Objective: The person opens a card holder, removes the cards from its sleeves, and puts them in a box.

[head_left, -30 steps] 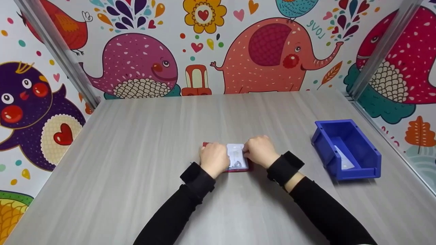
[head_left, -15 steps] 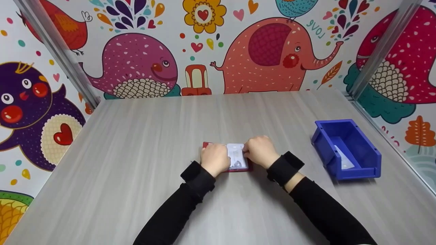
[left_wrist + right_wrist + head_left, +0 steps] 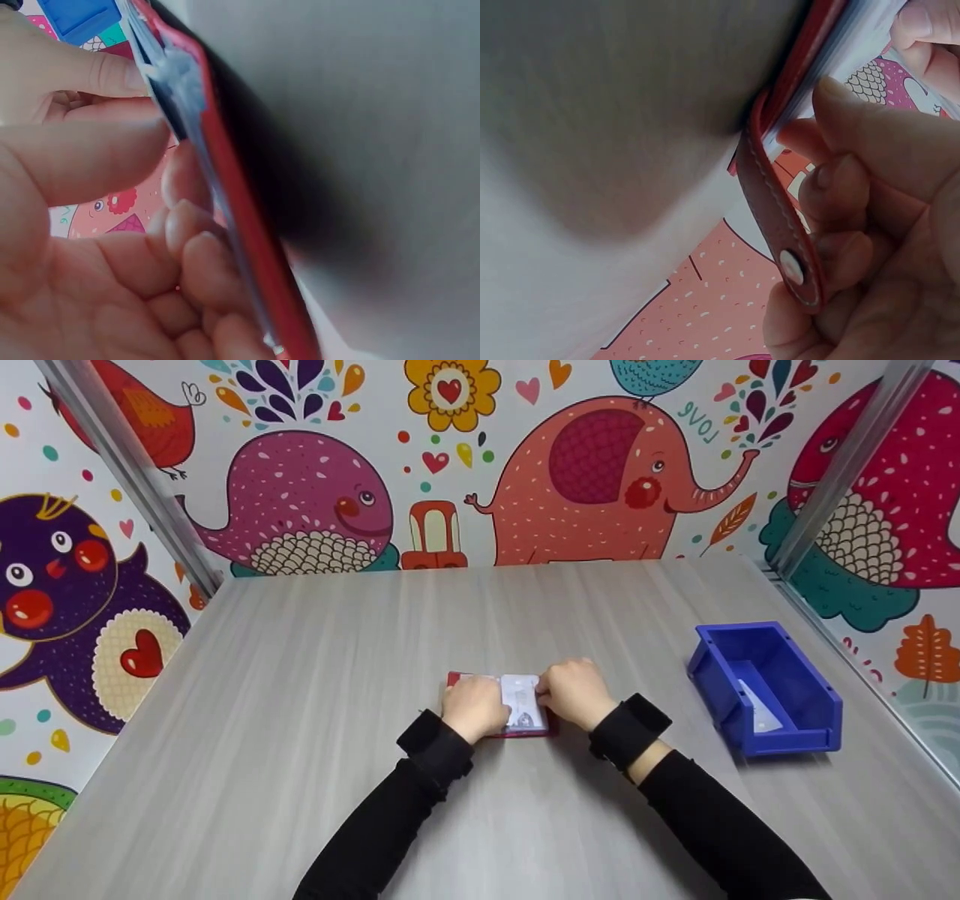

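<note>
A red card holder lies open on the table, its clear plastic sleeves facing up. Over its left half, my left hand pinches the sleeves between thumb and curled fingers, hiding most of that side. At the right edge my right hand grips the sleeve edge, thumb on top. In the left wrist view, the stacked sleeves stand off the red cover. A stitched red strap with a metal snap sticks out beside my right fingers in the right wrist view.
A blue plastic bin stands to the right on the wood-grain table, with a flat white piece in it. Cartoon-printed walls enclose the back and sides.
My left hand has edged slightly right over the sleeves. The right hand keeps its place on the right edge, and the head view has shifted a touch.
</note>
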